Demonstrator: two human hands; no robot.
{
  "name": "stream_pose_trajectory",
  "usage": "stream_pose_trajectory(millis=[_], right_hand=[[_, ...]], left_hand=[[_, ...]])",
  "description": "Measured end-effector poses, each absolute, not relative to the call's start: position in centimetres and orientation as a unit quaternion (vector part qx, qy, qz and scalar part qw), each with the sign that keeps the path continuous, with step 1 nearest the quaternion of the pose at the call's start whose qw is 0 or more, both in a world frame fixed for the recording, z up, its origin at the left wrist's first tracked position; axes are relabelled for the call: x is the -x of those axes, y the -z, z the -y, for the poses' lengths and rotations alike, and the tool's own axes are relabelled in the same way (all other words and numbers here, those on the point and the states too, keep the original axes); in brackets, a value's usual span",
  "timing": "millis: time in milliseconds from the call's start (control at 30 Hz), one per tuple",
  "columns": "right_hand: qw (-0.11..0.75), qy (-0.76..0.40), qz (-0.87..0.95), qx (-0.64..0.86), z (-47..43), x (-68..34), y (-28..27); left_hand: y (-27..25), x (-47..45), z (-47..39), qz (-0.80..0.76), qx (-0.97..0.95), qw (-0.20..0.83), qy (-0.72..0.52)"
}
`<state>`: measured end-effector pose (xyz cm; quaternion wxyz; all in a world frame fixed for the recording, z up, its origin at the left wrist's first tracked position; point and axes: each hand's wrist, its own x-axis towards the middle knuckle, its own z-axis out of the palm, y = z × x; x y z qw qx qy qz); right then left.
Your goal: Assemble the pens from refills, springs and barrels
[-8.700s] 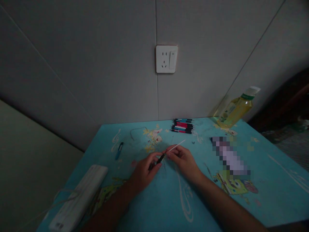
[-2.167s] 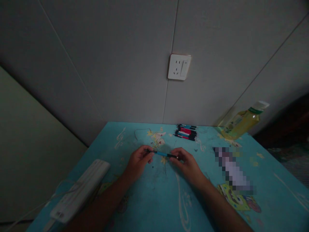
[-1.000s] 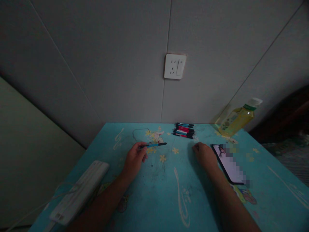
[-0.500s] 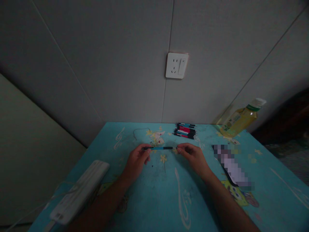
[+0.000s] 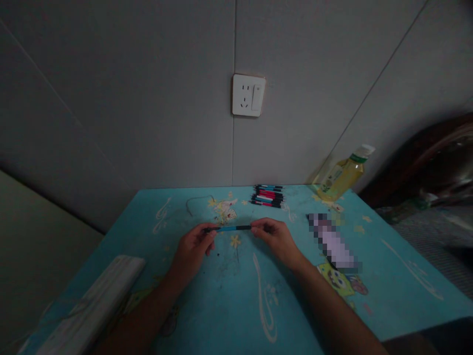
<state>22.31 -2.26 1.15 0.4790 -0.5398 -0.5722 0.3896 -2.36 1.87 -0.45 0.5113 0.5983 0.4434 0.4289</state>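
A blue-and-black pen (image 5: 228, 228) lies level between my two hands, just above the table. My left hand (image 5: 195, 242) is closed around its left end, thumb and fingers pinching the black part. At the opposite end, my right hand (image 5: 274, 237) is pinched shut on a small dark pen tip, mostly hidden by the fingertips, which meets the black grip. Beyond the hands, several pens (image 5: 269, 196) in red, blue and black lie side by side in a stack near the wall.
A blue patterned tablecloth (image 5: 218, 305) covers the table. On the left rests a white power strip (image 5: 96, 301) with a cable. At right lie a blurred-out phone-like object (image 5: 334, 241) and a bottle of yellow drink (image 5: 342, 177). A wall socket (image 5: 249, 95) is above.
My right hand has closed the gap to the pen, bringing the small dark tip against its right end. The whole view has shifted, so the table's contents appear further left.
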Motion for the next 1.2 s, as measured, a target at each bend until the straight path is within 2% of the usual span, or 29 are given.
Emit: stream_pose_trajectory(millis=[200, 467, 700, 967, 1200], right_hand=[[0.480, -0.377, 0.577, 0.543, 2.31, -22.32, -1.14], [0.506, -0.416, 0.549, 0.520, 2.13, -22.53, -0.98], [0.489, -0.386, 0.575, 0.531, 2.26, -22.57, -1.13], [0.417, -0.333, 0.618, 0.577, 2.64, -22.01, -1.00], [0.422, -0.327, 0.619, 0.576, 2.77, -21.80, -1.13]], left_hand=[[0.69, 2.50, -1.76, -0.439, -0.614, 0.511, -0.412], [1.03, 2.55, -1.78, -0.400, -0.619, 0.548, -0.396], [0.79, 2.56, -1.57, -0.401, -0.609, 0.552, -0.404], [0.64, 2.50, -1.47, -0.403, -0.618, 0.539, -0.408], [1.00, 2.46, -1.72, -0.409, -0.613, 0.527, -0.423]])
